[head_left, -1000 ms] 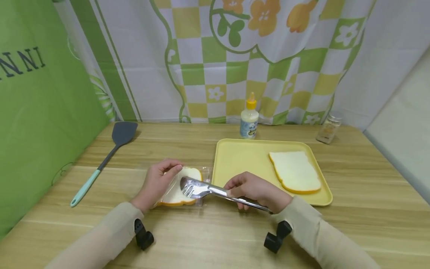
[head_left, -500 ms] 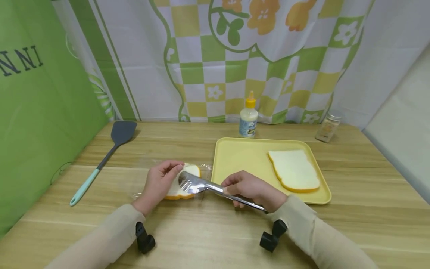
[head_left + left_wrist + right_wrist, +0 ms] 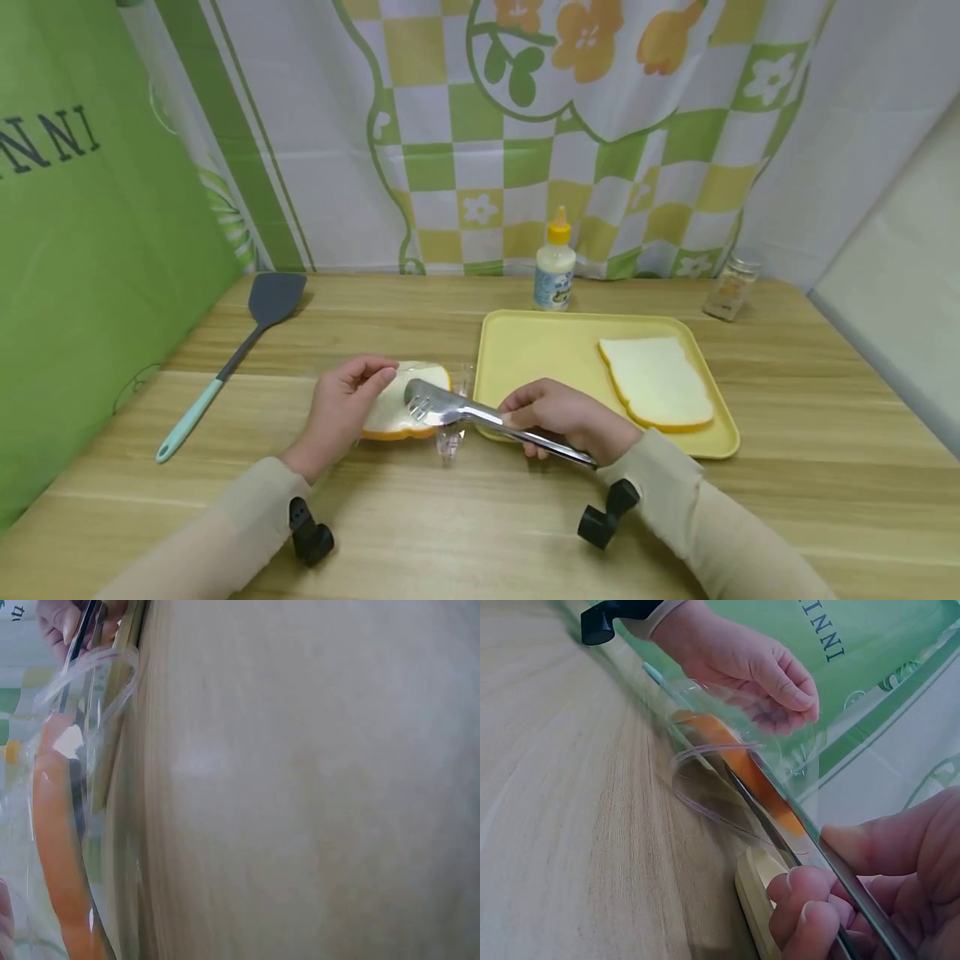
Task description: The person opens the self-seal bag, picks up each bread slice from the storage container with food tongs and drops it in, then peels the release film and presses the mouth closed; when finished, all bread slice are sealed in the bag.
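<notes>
Right grip (image 3: 561, 413) pinches steel tongs (image 3: 483, 415); left grip (image 3: 341, 412) pinches a clear bag (image 3: 450, 440).
Inside the bag, one tong arm runs above and one below a bread slice (image 3: 390, 412), just left of a yellow tray (image 3: 536, 354) on the worktop (image 3: 450, 525). Another slice (image 3: 660, 383) lies on the tray's right side; behind stand a yellow-capped bottle (image 3: 555, 271) and, farther right, a glass jar (image 3: 731, 287). Well left lies a spatula (image 3: 240, 353).

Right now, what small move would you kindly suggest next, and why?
Probably the right hand should ease the tongs back, drawing the bagged slice out: the tongs straddle it through the open mouth of the clear bag, and the left hand apparently pinches the bag.
</notes>
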A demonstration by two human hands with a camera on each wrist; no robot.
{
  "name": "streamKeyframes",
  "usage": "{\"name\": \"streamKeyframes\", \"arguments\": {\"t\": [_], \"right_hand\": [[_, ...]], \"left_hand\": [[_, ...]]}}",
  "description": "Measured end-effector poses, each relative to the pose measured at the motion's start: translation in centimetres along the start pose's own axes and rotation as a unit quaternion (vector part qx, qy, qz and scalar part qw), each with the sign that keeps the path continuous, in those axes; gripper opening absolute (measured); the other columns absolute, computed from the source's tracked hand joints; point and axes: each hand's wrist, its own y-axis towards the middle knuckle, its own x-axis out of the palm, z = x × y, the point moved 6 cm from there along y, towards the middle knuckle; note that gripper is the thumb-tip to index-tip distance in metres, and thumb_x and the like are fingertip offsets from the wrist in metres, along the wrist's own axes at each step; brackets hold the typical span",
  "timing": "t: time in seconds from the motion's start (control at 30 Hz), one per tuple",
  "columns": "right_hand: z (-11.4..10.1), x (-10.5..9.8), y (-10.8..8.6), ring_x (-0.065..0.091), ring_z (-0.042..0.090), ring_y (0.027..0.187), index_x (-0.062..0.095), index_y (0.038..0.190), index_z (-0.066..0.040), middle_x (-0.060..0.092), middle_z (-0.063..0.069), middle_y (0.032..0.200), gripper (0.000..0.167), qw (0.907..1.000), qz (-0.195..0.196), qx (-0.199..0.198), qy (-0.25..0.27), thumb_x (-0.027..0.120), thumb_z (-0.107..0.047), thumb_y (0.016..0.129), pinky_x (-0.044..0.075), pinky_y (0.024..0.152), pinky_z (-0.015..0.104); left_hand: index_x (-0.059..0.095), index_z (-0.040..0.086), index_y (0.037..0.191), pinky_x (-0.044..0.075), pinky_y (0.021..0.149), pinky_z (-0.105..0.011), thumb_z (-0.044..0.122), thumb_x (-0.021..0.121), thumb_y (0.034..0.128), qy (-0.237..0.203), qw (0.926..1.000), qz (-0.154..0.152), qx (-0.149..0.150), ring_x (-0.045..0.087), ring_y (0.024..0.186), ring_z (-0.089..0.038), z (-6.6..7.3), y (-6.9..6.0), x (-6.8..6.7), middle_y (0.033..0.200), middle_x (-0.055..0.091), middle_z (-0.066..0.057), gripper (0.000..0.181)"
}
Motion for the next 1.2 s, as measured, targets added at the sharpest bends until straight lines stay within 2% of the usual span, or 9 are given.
{"name": "streamKeyframes", "arguments": {"t": [0.2, 0.37, 0.43, 0.57, 0.7, 0.83, 1.03, 1.2], "right_hand": [[-0.2, 0.2, 0.2, 0.051, 0.011, 0.047, 0.057, 0.107, 0.006, 0.053, 0.008, 0.070, 0.022, 0.9997, 0.004, -0.010, -0.024, 0.053, -0.005, 0.089, 0.042, 0.042, 0.020], [0.0, 0.0, 0.2, 0.051, 0.010, 0.047, 0.056, 0.110, 0.007, 0.053, 0.007, 0.070, 0.024, 0.9999, -0.001, -0.006, -0.015, 0.052, -0.005, 0.089, 0.042, 0.042, 0.020], [0.1, -0.1, 0.1, 0.051, 0.010, 0.047, 0.055, 0.111, 0.008, 0.053, 0.007, 0.069, 0.026, 0.9999, -0.007, -0.007, -0.010, 0.052, -0.005, 0.090, 0.042, 0.042, 0.019], [0.0, -0.4, 0.0, 0.052, 0.009, 0.047, 0.054, 0.113, 0.009, 0.053, 0.007, 0.070, 0.027, 0.9998, -0.017, -0.007, -0.005, 0.052, -0.006, 0.090, 0.042, 0.043, 0.019], [0.0, -0.5, -0.1, 0.051, 0.009, 0.047, 0.054, 0.113, 0.009, 0.053, 0.007, 0.070, 0.028, 0.9998, -0.020, -0.003, -0.002, 0.052, -0.006, 0.090, 0.042, 0.042, 0.020], [-0.1, -0.4, -0.1, 0.051, 0.009, 0.047, 0.054, 0.112, 0.009, 0.052, 0.006, 0.070, 0.027, 0.9997, -0.022, -0.006, 0.001, 0.052, -0.005, 0.089, 0.041, 0.042, 0.020], [-0.4, -0.4, -0.1, 0.052, 0.009, 0.047, 0.054, 0.113, 0.010, 0.053, 0.007, 0.073, 0.028, 0.9996, -0.024, -0.018, -0.001, 0.052, -0.005, 0.090, 0.042, 0.042, 0.019], [-0.2, -0.9, -0.3, 0.052, 0.009, 0.047, 0.054, 0.114, 0.010, 0.053, 0.008, 0.075, 0.029, 0.9997, -0.020, -0.013, -0.005, 0.052, -0.005, 0.090, 0.043, 0.043, 0.021]], "left_hand": [[0.068, -0.003, 0.090, 0.044, 0.062, -0.017, 0.006, 0.064, 0.0861, -0.018, 0.9994, -0.024, 0.016, 0.052, 0.071, -0.004, 0.4, -0.2, 0.7, 0.090, 0.066, -0.016, 0.011], [0.068, -0.001, 0.093, 0.044, 0.063, -0.016, 0.011, 0.063, 0.0874, -0.012, 0.9995, -0.020, -0.021, 0.052, 0.072, -0.005, 0.1, -0.2, 0.4, 0.092, 0.066, -0.014, 0.014], [0.068, -0.002, 0.094, 0.044, 0.062, -0.016, 0.011, 0.063, 0.0877, -0.008, 0.9995, -0.021, -0.023, 0.052, 0.072, -0.005, -0.1, 0.0, 0.1, 0.091, 0.066, -0.015, 0.016], [0.068, -0.003, 0.093, 0.044, 0.060, -0.017, 0.009, 0.063, 0.0874, 0.002, 0.9994, -0.034, -0.006, 0.052, 0.070, -0.004, -0.2, 0.1, -0.3, 0.090, 0.067, -0.016, 0.014], [0.069, -0.002, 0.092, 0.045, 0.062, -0.017, 0.007, 0.063, 0.0870, 0.009, 0.9990, -0.043, -0.002, 0.054, 0.071, -0.004, -0.1, 0.2, -0.3, 0.089, 0.068, -0.016, 0.012], [0.069, -0.002, 0.091, 0.046, 0.064, -0.017, 0.006, 0.063, 0.0871, 0.008, 0.9986, -0.051, -0.001, 0.055, 0.074, -0.004, -0.1, 0.3, 0.2, 0.088, 0.068, -0.016, 0.011], [0.069, -0.001, 0.091, 0.046, 0.066, -0.018, 0.007, 0.063, 0.0871, 0.006, 0.9966, -0.082, 0.007, 0.054, 0.077, -0.007, 0.1, 0.1, 1.3, 0.088, 0.068, -0.013, 0.011], [0.069, -0.001, 0.092, 0.043, 0.062, -0.018, 0.009, 0.062, 0.0882, 0.023, 0.9972, -0.070, 0.008, 0.052, 0.071, -0.005, 0.2, 0.1, 0.7, 0.087, 0.068, -0.015, 0.012]]}}
